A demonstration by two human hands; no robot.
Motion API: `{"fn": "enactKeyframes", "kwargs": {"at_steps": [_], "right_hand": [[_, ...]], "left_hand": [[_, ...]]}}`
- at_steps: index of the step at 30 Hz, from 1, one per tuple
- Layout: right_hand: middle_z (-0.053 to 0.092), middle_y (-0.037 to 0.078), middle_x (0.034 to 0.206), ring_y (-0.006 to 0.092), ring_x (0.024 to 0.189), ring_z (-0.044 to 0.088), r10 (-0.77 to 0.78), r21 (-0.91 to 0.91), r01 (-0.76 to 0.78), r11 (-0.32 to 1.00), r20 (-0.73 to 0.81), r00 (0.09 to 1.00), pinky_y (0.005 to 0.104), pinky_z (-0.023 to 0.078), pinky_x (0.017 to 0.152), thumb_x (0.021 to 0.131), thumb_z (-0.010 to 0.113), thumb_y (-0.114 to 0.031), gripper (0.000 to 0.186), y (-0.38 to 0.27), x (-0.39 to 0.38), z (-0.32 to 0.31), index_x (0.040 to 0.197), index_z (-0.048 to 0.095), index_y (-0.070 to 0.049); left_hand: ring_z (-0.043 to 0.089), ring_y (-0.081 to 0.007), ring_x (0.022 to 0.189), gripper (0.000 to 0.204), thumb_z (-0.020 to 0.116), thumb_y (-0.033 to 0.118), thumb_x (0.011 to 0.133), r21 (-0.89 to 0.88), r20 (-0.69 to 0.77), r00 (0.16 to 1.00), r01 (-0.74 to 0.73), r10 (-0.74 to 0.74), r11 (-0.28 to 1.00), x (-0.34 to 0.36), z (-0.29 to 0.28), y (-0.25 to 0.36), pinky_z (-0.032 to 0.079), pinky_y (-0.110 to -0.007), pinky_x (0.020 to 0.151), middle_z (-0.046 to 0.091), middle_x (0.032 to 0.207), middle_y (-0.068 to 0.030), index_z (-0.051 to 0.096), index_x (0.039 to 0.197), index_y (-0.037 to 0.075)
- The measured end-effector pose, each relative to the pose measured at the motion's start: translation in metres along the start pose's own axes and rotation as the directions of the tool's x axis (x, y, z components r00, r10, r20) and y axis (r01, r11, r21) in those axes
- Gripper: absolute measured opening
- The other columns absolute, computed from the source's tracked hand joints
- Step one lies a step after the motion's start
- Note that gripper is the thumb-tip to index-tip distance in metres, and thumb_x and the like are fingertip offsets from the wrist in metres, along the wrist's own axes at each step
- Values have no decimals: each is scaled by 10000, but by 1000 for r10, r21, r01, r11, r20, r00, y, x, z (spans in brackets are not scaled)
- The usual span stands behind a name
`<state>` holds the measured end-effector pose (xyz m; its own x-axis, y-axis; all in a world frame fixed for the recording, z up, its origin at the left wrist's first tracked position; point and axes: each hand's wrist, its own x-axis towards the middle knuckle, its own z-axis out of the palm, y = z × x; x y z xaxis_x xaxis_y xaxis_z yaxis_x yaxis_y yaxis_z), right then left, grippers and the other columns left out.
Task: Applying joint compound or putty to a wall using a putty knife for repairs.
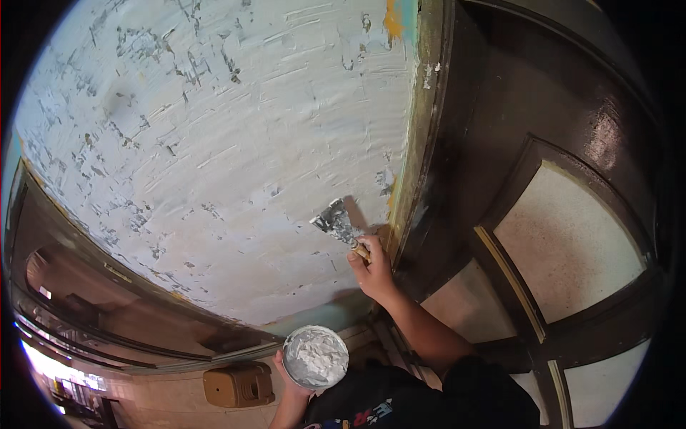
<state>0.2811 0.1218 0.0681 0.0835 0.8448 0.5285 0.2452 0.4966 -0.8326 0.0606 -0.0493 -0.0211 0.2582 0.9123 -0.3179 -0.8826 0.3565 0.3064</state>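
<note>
My right hand (374, 266) grips the wooden handle of a putty knife (336, 220), its wide metal blade smeared with grey and white putty. The blade is at the lower right part of a wall (236, 150) coated in rough white putty with grey patches showing through; whether it touches the wall I cannot tell. Lower down, my left hand (286, 377) is wrapped round the side of a round tub (289, 350). White putty (319, 356) fills much of the tub, its surface stirred and lumpy.
Right of the wall runs a worn wooden frame (421, 143), then a dark door with pale panels (572, 243). A brown plastic stool (238, 385) stands on the tiled floor (164, 393) at lower left. Dark-framed glass (107, 300) borders the wall's left side.
</note>
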Motion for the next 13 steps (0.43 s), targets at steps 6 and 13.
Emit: {"fn": "enactKeyframes", "kwargs": {"at_steps": [6, 13], "right_hand": [[617, 144, 886, 276, 754, 623, -49, -21, 47, 999, -96, 994, 356, 486, 674, 919, 600, -264, 322, 8, 19, 13, 1107, 495, -24], [633, 187, 1004, 313, 881, 649, 15, -88, -17, 996, -16, 1000, 386, 502, 748, 913, 609, -334, 408, 40, 10, 12, 1161, 491, -32]], "left_hand": [[527, -382, 1159, 842, 486, 691, 759, 61, -85, 995, -39, 44, 997, -14, 6, 2, 443, -545, 951, 523, 1316, -166, 472, 1339, 81], [517, -374, 1176, 827, 466, 700, 763, 82, -92, 991, -85, 93, 993, -19, -1, 2, 436, -546, 959, 518, 1329, -147, 478, 1339, 107]]}}
